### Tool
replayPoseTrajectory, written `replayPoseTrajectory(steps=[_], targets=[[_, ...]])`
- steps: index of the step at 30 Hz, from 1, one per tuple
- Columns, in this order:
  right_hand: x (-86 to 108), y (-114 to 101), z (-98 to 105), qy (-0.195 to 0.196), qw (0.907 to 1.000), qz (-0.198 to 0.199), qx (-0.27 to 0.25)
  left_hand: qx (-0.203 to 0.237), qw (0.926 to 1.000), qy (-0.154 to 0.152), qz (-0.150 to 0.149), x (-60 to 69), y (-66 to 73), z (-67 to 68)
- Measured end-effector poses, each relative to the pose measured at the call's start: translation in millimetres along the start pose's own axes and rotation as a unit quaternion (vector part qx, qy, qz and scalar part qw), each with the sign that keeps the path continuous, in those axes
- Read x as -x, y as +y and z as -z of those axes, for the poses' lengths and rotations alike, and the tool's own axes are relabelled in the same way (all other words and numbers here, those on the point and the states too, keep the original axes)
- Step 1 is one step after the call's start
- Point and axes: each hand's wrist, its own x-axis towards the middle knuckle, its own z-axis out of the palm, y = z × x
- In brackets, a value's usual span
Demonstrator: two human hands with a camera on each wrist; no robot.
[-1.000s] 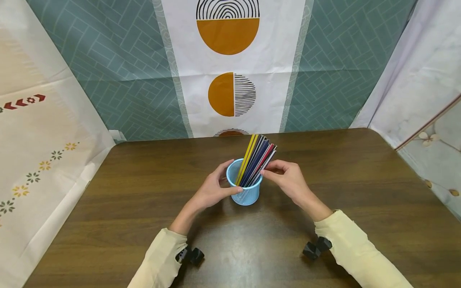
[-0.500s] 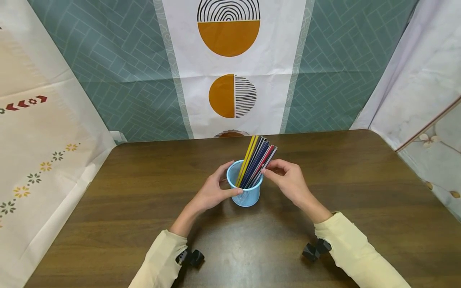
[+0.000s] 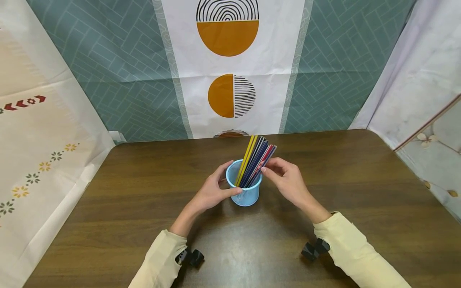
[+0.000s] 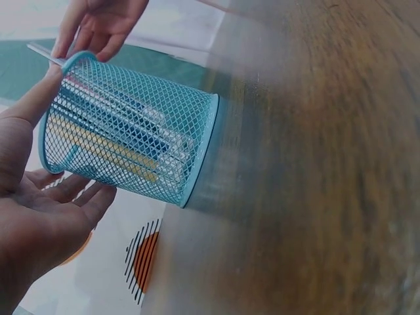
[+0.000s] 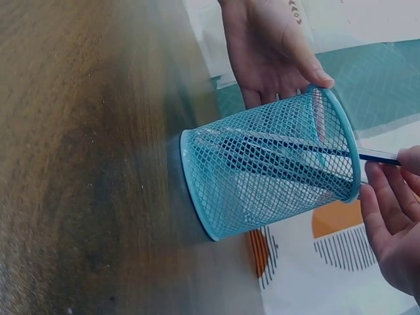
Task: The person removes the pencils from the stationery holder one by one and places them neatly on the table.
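Note:
A light-blue wire mesh pencil cup (image 3: 246, 197) stands upright on the table in the head view. Several pencils (image 3: 252, 162), yellow, dark blue, black and red, lean to the right inside it. The left hand (image 3: 212, 190) holds the cup's left side near the rim, thumb in front and fingers behind, also visible in the left wrist view. At the right rim, the right hand (image 3: 289, 181) pinches a pencil between thumb and fingertips. In the right wrist view this dark, pale-edged pencil (image 5: 378, 156) sticks out of the cup's mouth; its lower part shows through the mesh.
The dark brown wooden table (image 3: 144, 192) extends around the cup on all sides. Behind its far edge hangs a patterned cloth (image 3: 273, 56). Pale cloths (image 3: 47, 132) border the left and right sides. A black wrist device (image 3: 191, 257) sits at each sleeve.
Both hands and the cup stay nearly in place. The pencils at the right fingertips have shifted slightly, and more red shows beside the thumb.

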Motion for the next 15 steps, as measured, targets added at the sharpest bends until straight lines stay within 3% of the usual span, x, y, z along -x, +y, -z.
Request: replayPoseTrajectory(steps=[15], targets=[[-6.9, -12, 5, -0.002, 0.9986, 0.034, -0.039, -0.001, 1.0, 0.002, 0.002, -0.6, -2.3, -1.3]])
